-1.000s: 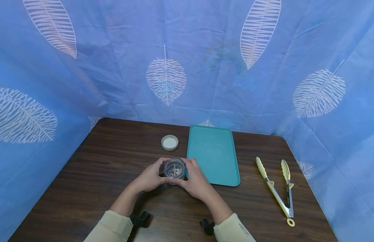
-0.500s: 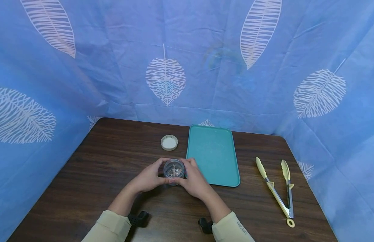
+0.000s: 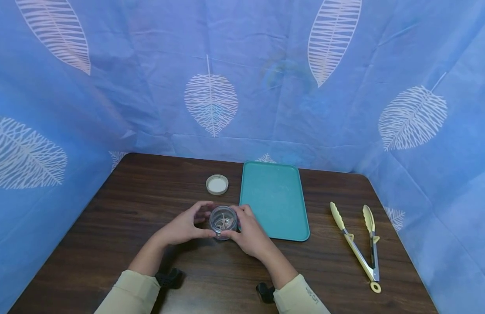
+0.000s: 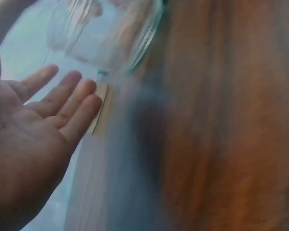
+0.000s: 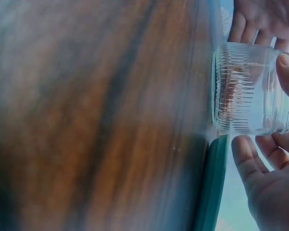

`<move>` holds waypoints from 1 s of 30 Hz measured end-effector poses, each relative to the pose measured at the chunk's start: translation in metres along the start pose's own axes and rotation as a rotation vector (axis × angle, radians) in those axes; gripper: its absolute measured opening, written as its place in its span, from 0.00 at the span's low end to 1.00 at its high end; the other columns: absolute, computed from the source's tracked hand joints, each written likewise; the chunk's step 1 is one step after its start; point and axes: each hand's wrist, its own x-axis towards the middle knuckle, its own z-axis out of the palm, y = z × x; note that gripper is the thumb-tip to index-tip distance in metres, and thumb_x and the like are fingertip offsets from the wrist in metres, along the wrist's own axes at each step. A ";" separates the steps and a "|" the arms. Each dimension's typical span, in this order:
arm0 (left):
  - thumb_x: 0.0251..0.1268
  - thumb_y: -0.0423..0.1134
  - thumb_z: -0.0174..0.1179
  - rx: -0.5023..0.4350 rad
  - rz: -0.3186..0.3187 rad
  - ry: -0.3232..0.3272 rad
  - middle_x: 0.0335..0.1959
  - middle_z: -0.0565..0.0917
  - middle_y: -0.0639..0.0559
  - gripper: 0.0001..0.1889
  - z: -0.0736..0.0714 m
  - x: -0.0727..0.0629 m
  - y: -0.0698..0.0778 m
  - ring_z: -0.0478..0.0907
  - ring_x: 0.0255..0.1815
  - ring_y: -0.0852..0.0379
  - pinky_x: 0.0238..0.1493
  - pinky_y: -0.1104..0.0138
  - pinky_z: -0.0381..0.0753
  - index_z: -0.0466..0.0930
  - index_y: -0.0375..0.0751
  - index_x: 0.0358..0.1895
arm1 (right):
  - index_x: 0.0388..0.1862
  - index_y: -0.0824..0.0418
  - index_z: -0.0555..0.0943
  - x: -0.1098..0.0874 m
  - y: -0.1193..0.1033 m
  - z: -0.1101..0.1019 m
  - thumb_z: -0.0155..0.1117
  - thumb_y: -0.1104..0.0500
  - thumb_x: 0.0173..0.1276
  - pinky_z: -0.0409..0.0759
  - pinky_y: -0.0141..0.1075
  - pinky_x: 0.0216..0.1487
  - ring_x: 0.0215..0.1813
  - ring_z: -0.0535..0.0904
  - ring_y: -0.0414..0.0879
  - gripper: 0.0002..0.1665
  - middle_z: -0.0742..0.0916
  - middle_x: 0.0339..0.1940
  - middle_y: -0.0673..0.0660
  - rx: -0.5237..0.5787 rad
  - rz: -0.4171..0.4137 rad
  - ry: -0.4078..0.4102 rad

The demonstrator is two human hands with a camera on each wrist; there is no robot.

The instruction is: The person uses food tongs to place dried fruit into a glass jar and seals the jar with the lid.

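Note:
A clear glass jar, lidless and ribbed near its base in the right wrist view, stands upright on the wooden table. My right hand holds its right side, thumb at the front and fingers behind. On the other side, my left hand is spread apart from the glass, though its thumb tip is close to the front of the jar. The left wrist view shows the left fingers loosely extended, with a gap below the jar. Beyond the jar, a round lid lies with its white inside up.
A teal tray lies just right of the jar, behind my right hand. Farther right rest spread tongs with pale yellow tips. Blue cloth with white leaf prints hangs around the dark wooden table.
My left hand has let go of the jar and drawn back to the left, its fingers opening. The right hand stays at the jar. The head view has shifted slightly.

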 end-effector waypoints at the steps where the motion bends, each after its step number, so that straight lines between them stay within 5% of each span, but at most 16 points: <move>1: 0.71 0.47 0.75 -0.004 -0.003 0.008 0.86 0.63 0.37 0.48 -0.004 0.001 0.000 0.65 0.85 0.32 0.81 0.38 0.69 0.56 0.42 0.86 | 0.83 0.60 0.69 0.000 0.000 0.000 0.77 0.45 0.73 0.81 0.54 0.70 0.71 0.80 0.55 0.47 0.75 0.73 0.58 -0.006 0.003 0.003; 10: 0.71 0.50 0.75 0.053 -0.041 0.143 0.84 0.66 0.36 0.46 -0.032 0.024 -0.005 0.64 0.86 0.31 0.77 0.37 0.73 0.60 0.41 0.84 | 0.83 0.59 0.69 0.000 0.000 0.000 0.77 0.45 0.72 0.80 0.55 0.72 0.73 0.79 0.55 0.47 0.76 0.73 0.59 -0.024 0.015 0.008; 30: 0.68 0.53 0.76 0.235 -0.099 0.221 0.86 0.61 0.33 0.53 -0.051 0.096 -0.015 0.61 0.86 0.30 0.80 0.35 0.68 0.54 0.37 0.87 | 0.85 0.61 0.66 -0.001 0.002 0.003 0.74 0.43 0.74 0.78 0.55 0.76 0.80 0.73 0.57 0.49 0.72 0.77 0.61 -0.070 0.022 -0.022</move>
